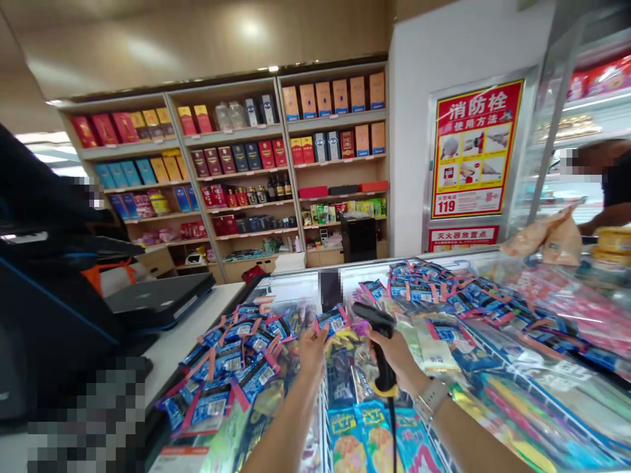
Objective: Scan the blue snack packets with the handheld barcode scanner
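Between the fingers and thumb of my left hand (311, 349) is a small blue and pink snack packet (333, 320), its barcode facing up. My right hand (396, 355) is wrapped round the handle of a black barcode scanner (383, 358), whose head points toward the packet; a cable hangs from its base. To the left lies a pile of similar blue packets (236, 358), and another heap of them (463, 295) spreads over the right side of the glass-topped freezer. Several blue and yellow snack bags (372, 433) show below my hands.
A phone-like dark object (330, 289) stands behind the packet. On the left counter are a black closed device (162, 295) and a dark screen (44, 315). Shelves (236, 171) of boxes line the back wall. A person (616, 177) is at the right edge.
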`<move>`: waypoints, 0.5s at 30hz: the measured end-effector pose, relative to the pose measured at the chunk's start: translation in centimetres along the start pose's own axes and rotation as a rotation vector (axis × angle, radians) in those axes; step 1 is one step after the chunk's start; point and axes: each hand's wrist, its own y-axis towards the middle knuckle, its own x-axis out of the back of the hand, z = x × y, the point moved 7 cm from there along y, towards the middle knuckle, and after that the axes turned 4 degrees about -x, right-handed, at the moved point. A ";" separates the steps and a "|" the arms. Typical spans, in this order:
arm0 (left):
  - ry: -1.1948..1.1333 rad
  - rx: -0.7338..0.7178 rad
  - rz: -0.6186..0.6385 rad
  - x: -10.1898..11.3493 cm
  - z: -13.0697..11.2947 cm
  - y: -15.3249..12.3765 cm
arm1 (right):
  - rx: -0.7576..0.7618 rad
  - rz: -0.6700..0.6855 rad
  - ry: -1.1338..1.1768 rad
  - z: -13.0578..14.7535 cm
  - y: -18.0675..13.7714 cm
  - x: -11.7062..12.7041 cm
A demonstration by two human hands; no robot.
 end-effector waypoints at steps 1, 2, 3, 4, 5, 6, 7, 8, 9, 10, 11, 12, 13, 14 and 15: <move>-0.004 -0.036 -0.041 0.4 0.0 0.2 | 0.013 0.065 -0.074 0.1 -0.6 -0.1; 0.006 -0.066 -0.069 0.6 0.1 0.3 | 0.029 0.121 -0.151 0.3 -1.3 -0.2; 0.029 -0.089 -0.086 0.8 0.1 0.4 | 0.047 0.155 -0.233 0.4 -1.8 -0.2; 0.062 -0.106 -0.096 0.8 0.2 0.5 | 0.069 0.171 -0.319 0.6 -2.3 -0.2; 0.097 -0.117 -0.105 0.9 0.2 0.5 | 0.090 0.173 -0.404 0.7 -2.7 -0.2; 0.129 -0.123 -0.113 0.9 0.3 0.5 | 0.105 0.163 -0.481 0.8 -2.9 -0.2; 0.154 -0.127 -0.119 0.9 0.4 0.5 | 0.115 0.146 -0.547 0.9 -3.0 -0.1; 0.172 -0.131 -0.122 1.0 0.4 0.5 | 0.120 0.134 -0.600 0.9 -3.1 -0.1; 0.180 -0.133 -0.121 1.0 0.5 0.6 | 0.124 0.125 -0.637 1.0 -3.1 -0.1; 0.179 -0.132 -0.117 1.0 0.6 0.6 | 0.129 0.116 -0.658 1.1 -3.1 -0.1; 0.171 -0.129 -0.110 1.0 0.6 0.6 | 0.132 0.108 -0.665 1.2 -3.1 0.0; 0.161 -0.124 -0.105 1.0 0.7 0.7 | 0.134 0.104 -0.667 1.2 -3.1 0.0; 0.155 -0.118 -0.103 1.1 0.8 0.8 | 0.134 0.100 -0.662 1.3 -3.1 0.0; 0.157 -0.108 -0.105 1.1 0.9 0.9 | 0.134 0.094 -0.652 1.4 -3.1 0.1; 0.167 -0.098 -0.108 1.2 0.9 0.9 | 0.133 0.090 -0.640 1.5 -3.1 0.1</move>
